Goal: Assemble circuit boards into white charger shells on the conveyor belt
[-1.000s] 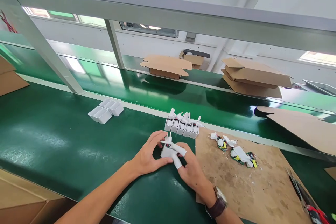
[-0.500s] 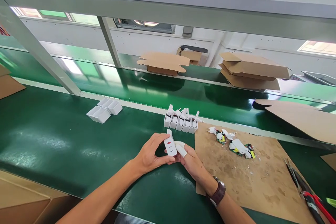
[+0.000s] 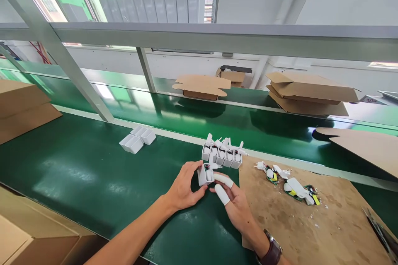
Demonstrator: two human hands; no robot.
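Observation:
My left hand (image 3: 185, 188) grips an open white charger housing (image 3: 205, 176) from the left, thumb in front and fingers behind. The housing stands upright, its open top showing small parts inside and a white plug piece sticking up. My right hand (image 3: 233, 198), with white covers on two fingers, has its fingertips against the housing's right side; part of that contact is hidden. Just behind stands a row of several similar white chargers (image 3: 221, 157) with plug pieces on top. Farther left are several empty white housings (image 3: 137, 138).
On the right, a stained brown cardboard sheet (image 3: 280, 215) bears loose circuit boards with white plugs (image 3: 300, 190) and dark-tipped pliers (image 3: 377, 227). Cardboard boxes (image 3: 34, 223) stand at lower left. A metal frame (image 3: 199, 35) crosses behind the green bench (image 3: 93, 165).
The charger has been turned from showing its port face to standing with its open top up. My view has tilted upward, and the right thumb has shifted away from the charger.

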